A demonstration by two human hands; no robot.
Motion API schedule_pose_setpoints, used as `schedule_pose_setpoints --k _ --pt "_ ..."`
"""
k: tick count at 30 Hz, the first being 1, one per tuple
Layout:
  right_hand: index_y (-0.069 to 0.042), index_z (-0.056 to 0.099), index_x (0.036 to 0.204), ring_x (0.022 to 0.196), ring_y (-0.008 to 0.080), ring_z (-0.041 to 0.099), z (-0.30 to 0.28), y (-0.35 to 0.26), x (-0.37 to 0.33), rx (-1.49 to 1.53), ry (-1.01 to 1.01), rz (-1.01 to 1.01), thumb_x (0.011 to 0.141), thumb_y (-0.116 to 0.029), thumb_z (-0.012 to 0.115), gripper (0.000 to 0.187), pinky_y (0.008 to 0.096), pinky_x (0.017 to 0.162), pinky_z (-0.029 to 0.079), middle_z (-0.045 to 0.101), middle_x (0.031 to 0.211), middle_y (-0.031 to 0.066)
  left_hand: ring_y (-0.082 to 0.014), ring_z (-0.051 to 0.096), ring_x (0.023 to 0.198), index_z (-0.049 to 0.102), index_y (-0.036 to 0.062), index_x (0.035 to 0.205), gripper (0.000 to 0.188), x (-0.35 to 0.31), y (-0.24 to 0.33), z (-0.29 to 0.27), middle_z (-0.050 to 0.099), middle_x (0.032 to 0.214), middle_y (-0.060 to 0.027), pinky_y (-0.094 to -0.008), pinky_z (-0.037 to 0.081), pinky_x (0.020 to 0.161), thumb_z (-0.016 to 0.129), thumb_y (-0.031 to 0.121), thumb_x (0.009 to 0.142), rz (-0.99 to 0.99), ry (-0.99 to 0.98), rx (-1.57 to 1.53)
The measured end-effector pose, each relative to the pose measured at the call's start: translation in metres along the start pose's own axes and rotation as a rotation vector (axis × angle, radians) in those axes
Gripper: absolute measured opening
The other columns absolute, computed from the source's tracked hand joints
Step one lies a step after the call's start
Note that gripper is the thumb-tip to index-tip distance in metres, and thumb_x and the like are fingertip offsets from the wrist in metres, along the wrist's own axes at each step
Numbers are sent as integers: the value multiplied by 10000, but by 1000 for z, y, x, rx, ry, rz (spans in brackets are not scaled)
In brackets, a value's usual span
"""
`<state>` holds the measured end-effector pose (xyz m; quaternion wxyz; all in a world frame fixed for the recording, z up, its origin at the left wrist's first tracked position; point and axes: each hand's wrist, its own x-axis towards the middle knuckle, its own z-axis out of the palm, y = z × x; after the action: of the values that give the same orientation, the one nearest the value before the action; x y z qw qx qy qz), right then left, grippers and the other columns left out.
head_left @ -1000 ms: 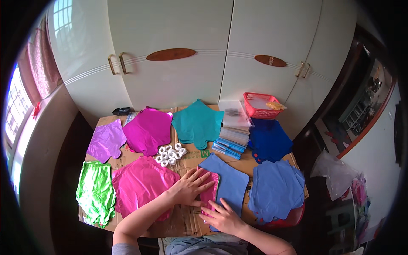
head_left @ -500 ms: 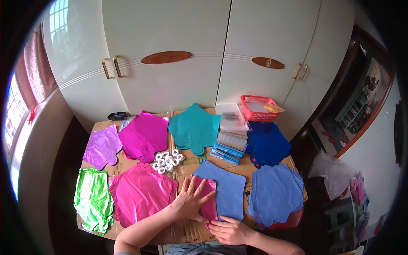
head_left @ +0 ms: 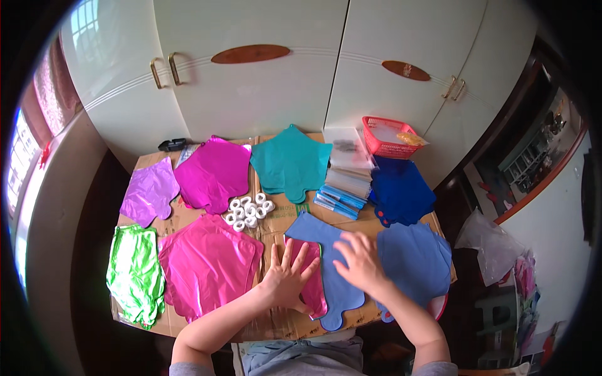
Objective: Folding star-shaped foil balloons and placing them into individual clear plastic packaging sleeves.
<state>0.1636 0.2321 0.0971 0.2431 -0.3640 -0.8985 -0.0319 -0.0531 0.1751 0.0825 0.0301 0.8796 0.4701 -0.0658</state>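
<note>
Pink strip borders blue foil and bare cardboard.

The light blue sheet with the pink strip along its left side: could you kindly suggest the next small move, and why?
Perhaps the right hand should fold the light blue sheet leftward: its right side lies flat, that hand is empty, and the left hand rests on the pink strip.

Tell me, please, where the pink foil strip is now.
In the head view, the pink foil strip lies below centre, partly under the left hand, with a light-blue sheet on its right.
</note>
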Motion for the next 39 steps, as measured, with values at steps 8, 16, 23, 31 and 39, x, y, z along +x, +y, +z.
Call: schedule_pose_setpoints --k 8,16,23,31,39 --pt "-44 675 912 850 163 623 -3 -79 -71 257 -144 -308 763 -124 671 169 285 706 515 626 909 35 -577 133 1370 252 124 1504 1262 2 -1 4 160 1523 -297 -746 170 1018 617 840 531 8 6 -35" --pt "-19 683 954 936 169 616 -2 -89 -92 182 -110 -236 788 -167 683 222 286 807 525 654 1031 64 -586 124 1367 271 167 1503 1194 2 -7 12 165 1531 -279 -751 175 1014 594 840 571 22 56 -76" --pt "-72 653 899 962 246 606 -12 -30 -56 486 -162 22 771 -176 704 173 363 790 523 652 984 80 -595 104 1366 228 276 1516 1141 2 -6 3 164 1544 -244 -768 163 1003 552 859 591 0 33 -32" --pt "-23 561 1097 1005 329 605 25 56 5 385 -155 466 769 -279 750 457 413 881 469 628 1070 182 -594 192 1343 308 304 1489 1122 0 -5 4 251 1516 -236 -775 210 973 553 881 558 7 102 -24" --pt "11 596 1072 843 184 667 15 69 -11 873 -339 781 768 -210 750 407 320 723 513 697 942 148 -544 217 1360 331 234 1483 1106 1 -10 15 284 1531 -142 -782 208 967 519 877 603 -18 197 6"
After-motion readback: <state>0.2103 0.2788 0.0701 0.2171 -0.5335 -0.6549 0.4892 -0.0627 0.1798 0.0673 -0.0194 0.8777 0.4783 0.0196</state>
